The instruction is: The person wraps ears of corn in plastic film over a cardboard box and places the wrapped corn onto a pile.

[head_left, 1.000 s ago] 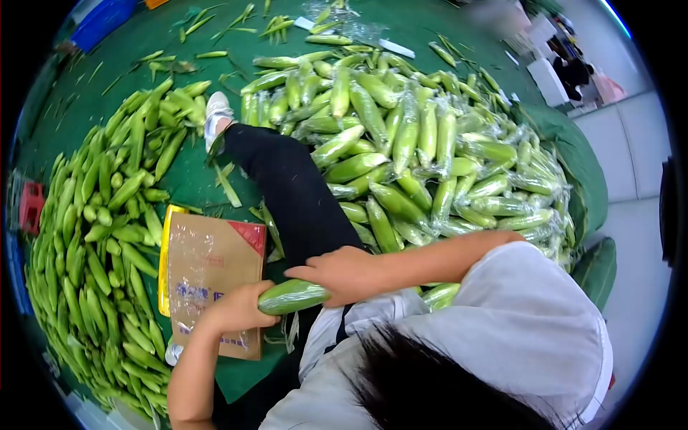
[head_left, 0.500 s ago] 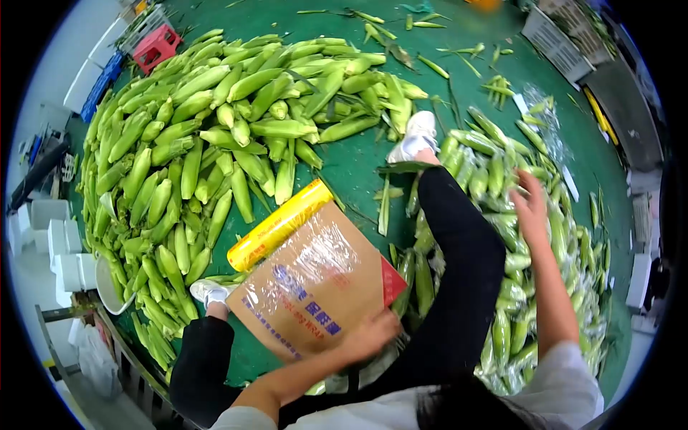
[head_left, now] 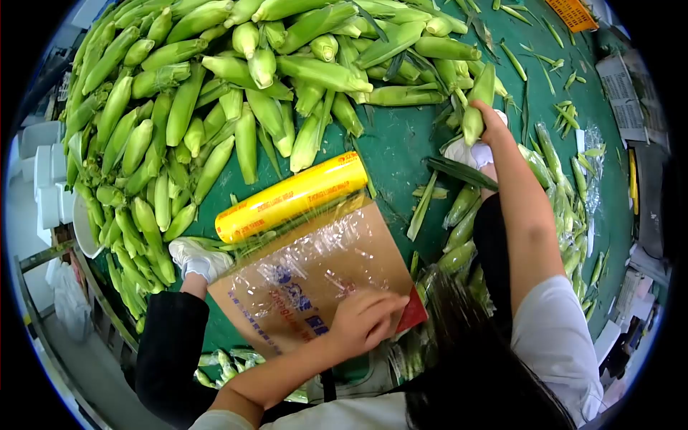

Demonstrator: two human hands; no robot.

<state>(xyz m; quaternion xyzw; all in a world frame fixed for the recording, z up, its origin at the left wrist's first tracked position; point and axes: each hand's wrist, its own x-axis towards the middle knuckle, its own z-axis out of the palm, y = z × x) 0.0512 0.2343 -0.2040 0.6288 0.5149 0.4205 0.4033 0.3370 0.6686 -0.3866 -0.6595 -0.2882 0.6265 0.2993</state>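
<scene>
At the right end of the big heap of green corn ears (head_left: 308, 75), my right hand (head_left: 491, 127) is closed around an ear of corn (head_left: 472, 123), beside a white shoe. My left hand (head_left: 369, 321) rests over the brown cardboard box (head_left: 315, 265), near its red corner. Its fingers are loosely bent, apart from the thumb, and nothing shows in them. A yellow roll of wrap (head_left: 292, 196) lies along the box's far edge. Clear film covers part of the box top.
Film-wrapped corn (head_left: 566, 215) lies to the right, beyond my leg. Loose husks are scattered on the green floor (head_left: 401, 143). An orange basket (head_left: 573, 13) and a grey crate (head_left: 622, 97) stand at the upper right. White tubs (head_left: 49, 179) are at the left.
The wrapped ear held in both hands a second ago has left them. My right hand has moved from over the wrapped corn to the unwrapped heap. The view has swung left.
</scene>
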